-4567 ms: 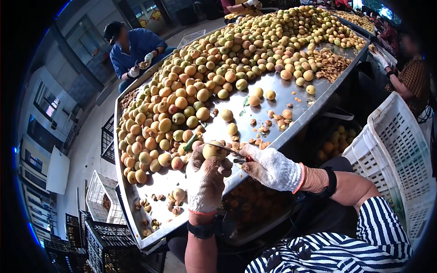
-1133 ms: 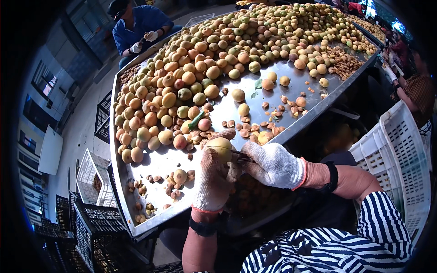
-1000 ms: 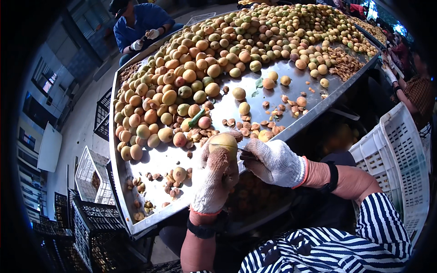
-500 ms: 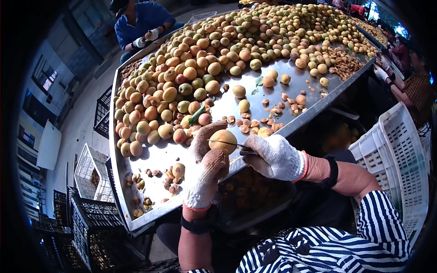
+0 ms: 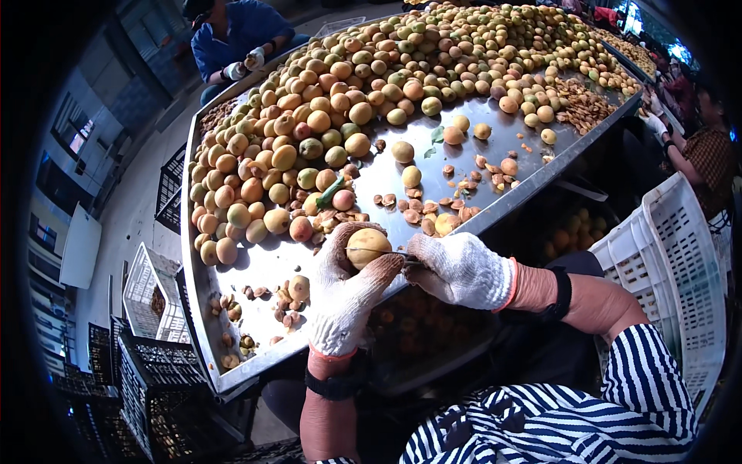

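The white-gloved left hand (image 5: 345,298) is cupped; the white-gloved right hand (image 5: 464,271) makes a pinch close beside it.

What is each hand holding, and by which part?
Left hand: a yellow fruit, held at its left and lower sides. Right hand: a thin knife, held at its right end, which the grip mostly hides.

At left are black crates (image 5: 166,356), a white crate (image 5: 168,274) and a blue-clad co-worker (image 5: 243,31).

At mid-frame I see a tabletop (image 5: 379,174) of smooth, glossy metal; just below centre, rough knitted cloth gloves (image 5: 470,271) and a matt-skinned fruit (image 5: 366,246); far right, a white plastic crate (image 5: 684,271).
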Motion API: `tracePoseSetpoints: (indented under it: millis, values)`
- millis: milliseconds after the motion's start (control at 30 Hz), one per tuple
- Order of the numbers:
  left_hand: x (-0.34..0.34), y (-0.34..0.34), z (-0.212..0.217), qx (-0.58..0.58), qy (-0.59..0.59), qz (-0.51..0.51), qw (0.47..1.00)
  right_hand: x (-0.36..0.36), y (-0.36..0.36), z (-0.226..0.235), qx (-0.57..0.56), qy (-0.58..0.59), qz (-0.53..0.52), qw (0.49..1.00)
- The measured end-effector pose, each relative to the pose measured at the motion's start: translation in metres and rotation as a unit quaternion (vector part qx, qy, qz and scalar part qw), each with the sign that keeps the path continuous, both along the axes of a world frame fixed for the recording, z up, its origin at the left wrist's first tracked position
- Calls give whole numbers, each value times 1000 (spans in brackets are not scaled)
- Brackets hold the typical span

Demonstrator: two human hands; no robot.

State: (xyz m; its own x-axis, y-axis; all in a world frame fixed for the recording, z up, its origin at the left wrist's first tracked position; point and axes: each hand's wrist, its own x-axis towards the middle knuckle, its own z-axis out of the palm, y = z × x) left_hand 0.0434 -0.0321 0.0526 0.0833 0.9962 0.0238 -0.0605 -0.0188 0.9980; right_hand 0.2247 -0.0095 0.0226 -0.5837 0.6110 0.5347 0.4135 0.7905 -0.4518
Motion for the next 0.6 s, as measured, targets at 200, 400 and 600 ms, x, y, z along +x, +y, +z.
tracePoseSetpoints:
  millis: [200,400,600]
  values:
    - [5,-2,-13,-16,-207,7,978,0,2,8,8,-24,-15,1000]
    - [17,-1,-12,59,-62,48,995,-4,2,13,18,27,-21,999]
    - [20,-2,-13,7,-139,64,988,-11,3,22,0,29,5,1000]
